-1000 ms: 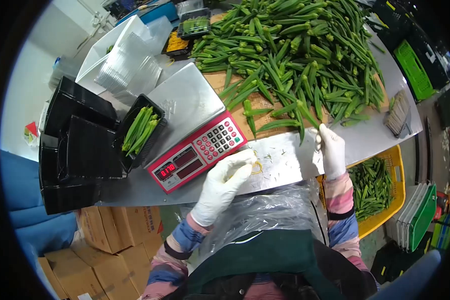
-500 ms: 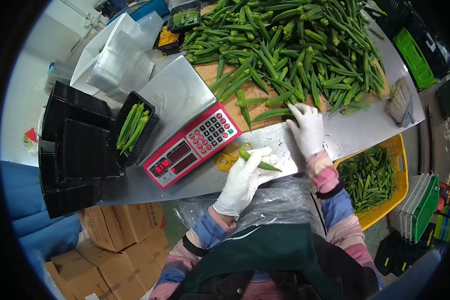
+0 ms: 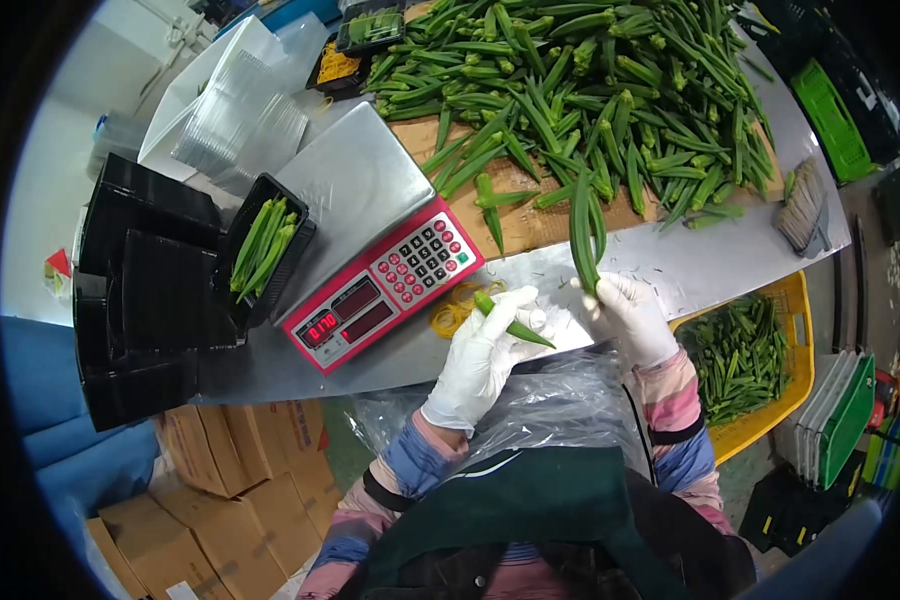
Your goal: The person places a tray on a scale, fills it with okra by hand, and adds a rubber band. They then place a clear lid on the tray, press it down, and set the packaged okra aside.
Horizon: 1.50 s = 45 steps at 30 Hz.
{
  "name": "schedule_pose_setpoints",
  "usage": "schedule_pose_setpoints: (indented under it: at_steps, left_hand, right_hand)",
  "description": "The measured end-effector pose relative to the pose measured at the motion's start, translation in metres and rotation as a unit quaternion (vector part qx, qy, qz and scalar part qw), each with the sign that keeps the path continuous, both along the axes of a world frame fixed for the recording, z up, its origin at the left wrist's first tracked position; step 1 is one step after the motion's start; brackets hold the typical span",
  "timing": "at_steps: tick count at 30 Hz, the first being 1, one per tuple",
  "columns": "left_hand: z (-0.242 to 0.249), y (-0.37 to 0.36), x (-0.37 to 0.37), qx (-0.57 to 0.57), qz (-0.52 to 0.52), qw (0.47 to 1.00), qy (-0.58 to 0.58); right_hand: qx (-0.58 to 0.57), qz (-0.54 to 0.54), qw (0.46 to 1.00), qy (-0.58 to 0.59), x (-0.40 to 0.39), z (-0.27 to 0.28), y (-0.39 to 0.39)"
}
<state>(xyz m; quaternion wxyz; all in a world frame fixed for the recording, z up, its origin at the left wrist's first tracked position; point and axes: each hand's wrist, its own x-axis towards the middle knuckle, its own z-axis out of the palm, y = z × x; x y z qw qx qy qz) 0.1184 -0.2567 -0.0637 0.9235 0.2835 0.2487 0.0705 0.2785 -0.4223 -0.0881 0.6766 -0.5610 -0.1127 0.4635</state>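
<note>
My left hand (image 3: 473, 368), in a white glove, is closed around one okra pod (image 3: 511, 322), whose two ends stick out of the fingers. My gloved right hand (image 3: 638, 318) pinches what look like two okra pods (image 3: 582, 245) by their stem ends, tips pointing away from me. Beyond it lies a large okra pile (image 3: 570, 110) on brown cardboard (image 3: 625, 212). Yellow rubber bands (image 3: 448, 318) lie beside my left hand. The red scale (image 3: 390, 272), left of both hands, reads 0.170. A black tray (image 3: 303, 240) with several okra pods sits beside its metal plate.
Stacked black trays (image 3: 170, 290) and clear plastic containers (image 3: 240, 125) stand on the left. A brush (image 3: 803, 205) lies at the table's right edge. Below it is a yellow crate (image 3: 802, 375) of okra. Cardboard boxes (image 3: 210, 530) are on the floor at lower left.
My right hand has drawn back toward me from the pile's near edge, bringing okra pods with it. My left hand still holds its pod, nearly in place.
</note>
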Motion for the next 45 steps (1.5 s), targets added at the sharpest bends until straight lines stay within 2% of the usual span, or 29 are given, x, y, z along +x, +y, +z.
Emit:
schedule_pose_setpoints:
  at_steps: [1,8,15,20,23,24,26,28,30,32,34,35,36,37,38,39,40,42,44,45]
  left_hand:
    - [0.0,0.001,-0.001,0.0,0.0,1.0,-0.002]
    - [0.007,0.01,-0.009,0.013,0.016,0.998,-0.063]
    - [-0.001,0.015,-0.015,0.048,0.036,0.996,-0.073]
    - [0.009,0.012,-0.016,0.06,0.058,0.994,-0.074]
    - [0.014,0.012,-0.022,0.287,0.022,0.957,0.028]
    - [0.02,0.01,-0.019,0.126,0.048,0.991,-0.014]
    - [0.008,0.01,-0.023,0.168,0.056,0.984,-0.021]
    - [0.012,0.01,-0.022,0.141,0.044,0.985,-0.092]
    - [0.032,0.016,-0.032,0.087,-0.004,0.994,-0.065]
    - [0.033,0.02,-0.035,0.139,0.038,0.987,-0.069]
    - [0.052,0.041,-0.044,0.255,0.058,0.962,-0.074]
    - [0.074,0.058,-0.048,0.372,0.053,0.925,0.056]
    - [0.081,0.073,-0.057,0.378,0.114,0.919,-0.019]
    - [0.097,0.089,-0.06,0.384,0.19,0.903,0.006]
    - [0.092,0.123,-0.074,0.477,0.19,0.858,0.005]
    - [0.117,0.134,-0.081,0.491,0.253,0.833,0.018]
    - [0.129,0.16,-0.09,0.531,0.282,0.793,0.092]
    - [0.138,0.202,-0.102,0.597,0.338,0.727,0.022]
    - [0.148,0.22,-0.105,0.661,0.35,0.658,0.086]
    - [0.14,0.236,-0.106,0.713,0.335,0.602,0.132]
  right_hand:
    - [0.019,0.011,0.998,-0.057,-0.005,-0.005,0.002]
    - [0.009,0.106,0.992,-0.066,-0.026,0.005,0.01]
    - [0.003,0.112,0.992,-0.06,-0.04,0.014,0.018]
    - [-0.033,0.104,0.987,-0.118,-0.046,0.014,0.018]
    - [-0.083,0.132,0.972,-0.176,-0.05,0.03,0.02]
    - [-0.099,0.154,0.962,-0.202,-0.051,0.036,0.024]
    - [-0.106,0.176,0.955,-0.214,-0.058,0.037,0.027]
    - [-0.134,0.198,0.943,-0.23,-0.06,0.03,0.028]
    - [-0.103,0.185,0.952,-0.222,-0.065,0.023,0.026]
    - [-0.079,0.172,0.959,-0.213,-0.066,0.022,0.031]
    - [-0.059,0.159,0.965,-0.198,-0.068,0.028,0.032]
    - [-0.056,0.152,0.96,-0.227,-0.067,0.026,0.031]
    - [-0.061,0.14,0.964,-0.219,-0.065,0.023,0.029]
    - [-0.066,0.127,0.967,-0.21,-0.064,0.017,0.027]
    - [-0.072,0.114,0.97,-0.202,-0.063,0.015,0.026]
    - [-0.082,0.1,0.971,-0.203,-0.064,0.015,0.027]
    - [-0.086,0.097,0.971,-0.202,-0.065,0.015,0.027]
    - [-0.091,0.091,0.971,-0.203,-0.066,0.013,0.029]
    - [-0.09,0.095,0.969,-0.207,-0.069,0.013,0.031]
    - [-0.089,0.099,0.968,-0.213,-0.071,0.015,0.032]
